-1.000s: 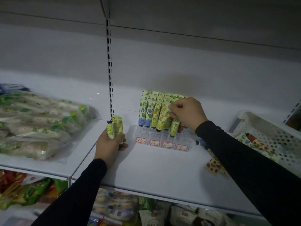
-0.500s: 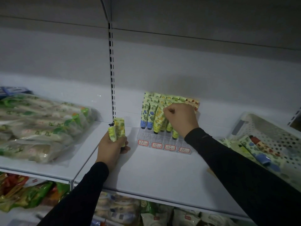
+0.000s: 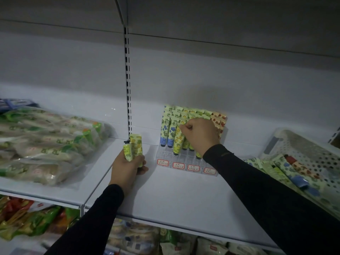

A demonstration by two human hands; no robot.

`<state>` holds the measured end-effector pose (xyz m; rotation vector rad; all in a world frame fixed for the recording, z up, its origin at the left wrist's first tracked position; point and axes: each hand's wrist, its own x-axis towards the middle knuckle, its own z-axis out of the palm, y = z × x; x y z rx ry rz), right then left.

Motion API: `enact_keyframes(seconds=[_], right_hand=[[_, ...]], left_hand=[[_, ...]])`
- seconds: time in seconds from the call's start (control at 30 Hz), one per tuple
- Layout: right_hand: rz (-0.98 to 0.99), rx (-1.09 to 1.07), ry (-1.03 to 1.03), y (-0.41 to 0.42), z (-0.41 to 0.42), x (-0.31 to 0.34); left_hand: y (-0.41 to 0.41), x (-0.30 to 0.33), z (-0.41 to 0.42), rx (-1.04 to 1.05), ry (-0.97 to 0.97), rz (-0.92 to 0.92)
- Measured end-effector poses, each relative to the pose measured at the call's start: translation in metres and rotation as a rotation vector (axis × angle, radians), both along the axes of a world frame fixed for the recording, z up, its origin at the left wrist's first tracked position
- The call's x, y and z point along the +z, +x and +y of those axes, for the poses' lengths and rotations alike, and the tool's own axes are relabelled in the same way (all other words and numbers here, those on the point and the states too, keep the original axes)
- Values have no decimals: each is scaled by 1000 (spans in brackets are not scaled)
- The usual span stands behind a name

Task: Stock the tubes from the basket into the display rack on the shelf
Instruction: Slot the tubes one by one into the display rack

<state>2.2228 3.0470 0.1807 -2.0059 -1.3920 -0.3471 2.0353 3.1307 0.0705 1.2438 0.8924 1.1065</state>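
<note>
Pinching the top of a yellow-green tube (image 3: pixel 178 142), the right hand (image 3: pixel 199 134) holds it in the clear display rack (image 3: pixel 185 159) on the shelf (image 3: pixel 174 196). The left hand (image 3: pixel 127 169) grips two more tubes (image 3: pixel 134 149) upright beside the rack. Others lie in the white basket (image 3: pixel 301 150) at right.

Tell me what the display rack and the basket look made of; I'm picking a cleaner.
Display rack: clear, glossy plastic, probably acrylic; the shelf shows through its steps. Basket: white, matte moulded plastic, judging by its regular punched holes and thick rounded rim.
</note>
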Motion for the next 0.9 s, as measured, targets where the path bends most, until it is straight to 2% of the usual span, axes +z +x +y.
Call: enact_keyframes(seconds=[0.53, 0.9], right_hand=[[-49, -8, -37, 4, 7, 3], [0, 16, -23, -2, 10, 1]], left_hand=[[-1, 0, -1, -2, 7, -2], [-1, 1, -2, -4, 15, 1]])
